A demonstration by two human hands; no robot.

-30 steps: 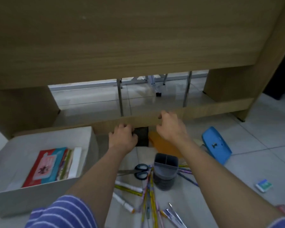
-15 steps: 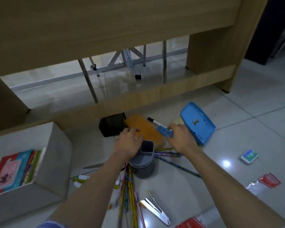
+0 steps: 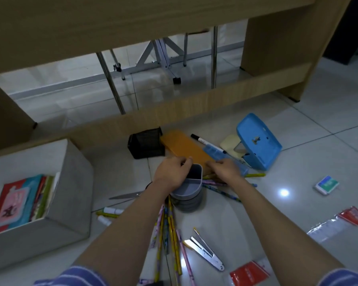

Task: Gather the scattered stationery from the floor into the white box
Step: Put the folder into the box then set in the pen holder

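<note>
The white box [image 3: 70, 195] stands on the floor at the left with books [image 3: 19, 203] inside. An orange case [image 3: 184, 145] lies ahead, beside a black mesh holder [image 3: 146, 144]. My left hand [image 3: 171, 173] reaches over the rim of the grey pen holder [image 3: 191, 189], its curled fingers at the orange case's near left corner. My right hand [image 3: 225, 168] pinches the case's near right corner. Pencils [image 3: 170, 234], scissors [image 3: 128, 195], a marker [image 3: 207, 142] and a metal stapler [image 3: 207, 252] lie scattered around.
A blue hole punch [image 3: 258, 141] and a cream one [image 3: 232, 142] lie to the right, with an eraser [image 3: 327, 184] and red packets [image 3: 351, 217] further out. The wooden desk's low crossbar [image 3: 194, 108] runs just beyond the items. Glue sticks [image 3: 112, 211] lie near the box.
My hands drew back from the desk crossbar to the pen holder and orange case. My right hand then shifted left from the blue item to the case's edge.
</note>
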